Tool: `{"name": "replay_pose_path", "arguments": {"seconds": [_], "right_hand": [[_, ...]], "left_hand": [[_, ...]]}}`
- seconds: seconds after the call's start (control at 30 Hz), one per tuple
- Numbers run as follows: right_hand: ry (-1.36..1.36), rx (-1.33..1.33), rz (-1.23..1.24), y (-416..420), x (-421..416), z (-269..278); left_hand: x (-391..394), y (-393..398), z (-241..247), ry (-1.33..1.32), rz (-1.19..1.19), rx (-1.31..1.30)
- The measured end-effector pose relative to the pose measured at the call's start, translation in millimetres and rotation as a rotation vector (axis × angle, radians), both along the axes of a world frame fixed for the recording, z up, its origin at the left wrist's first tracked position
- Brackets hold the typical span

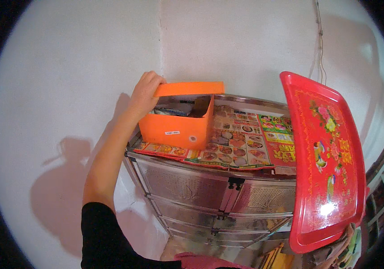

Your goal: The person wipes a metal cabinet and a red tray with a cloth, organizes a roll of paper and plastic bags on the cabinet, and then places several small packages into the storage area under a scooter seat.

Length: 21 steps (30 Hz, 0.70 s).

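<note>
My left hand (145,90) grips the left end of an orange box lid (190,88). The lid is raised at the front, and its back edge is hidden. Under it is an orange cardboard box (175,131) with a small white label and a round hole in its front. Some flat packets (171,112) and darker items show inside, too shadowed to name. The box rests on the printed flyers (235,148) that cover the top of a metal cabinet (185,184). My right hand is out of view. At the right, a red floral tray (326,161) stands tilted on its side; its support is hidden.
White walls (77,60) meet in a corner behind the cabinet, with a cable (321,43) hanging at the right. Cloths (343,247) and yellow slats (274,257) lie below the tray. A dark rack (378,205) stands at the far right.
</note>
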State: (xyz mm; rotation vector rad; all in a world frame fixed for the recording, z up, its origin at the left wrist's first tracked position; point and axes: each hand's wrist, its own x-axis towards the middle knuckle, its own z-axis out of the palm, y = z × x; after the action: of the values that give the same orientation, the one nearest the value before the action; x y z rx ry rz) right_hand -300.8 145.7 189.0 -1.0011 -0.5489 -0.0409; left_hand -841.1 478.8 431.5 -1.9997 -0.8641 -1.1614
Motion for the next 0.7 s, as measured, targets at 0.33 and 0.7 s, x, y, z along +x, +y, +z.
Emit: {"name": "replay_pose_path", "arguments": {"seconds": [0.33,0.7], "right_hand": [[0.069,0.033,0.134,0,-2,39],[0.189,0.066,0.309,-6,-13,56]], "left_hand": [[-20,-38,36,0.186,-0.075,-0.187],[29,-33,74,0.071,0.039,0.214]]}}
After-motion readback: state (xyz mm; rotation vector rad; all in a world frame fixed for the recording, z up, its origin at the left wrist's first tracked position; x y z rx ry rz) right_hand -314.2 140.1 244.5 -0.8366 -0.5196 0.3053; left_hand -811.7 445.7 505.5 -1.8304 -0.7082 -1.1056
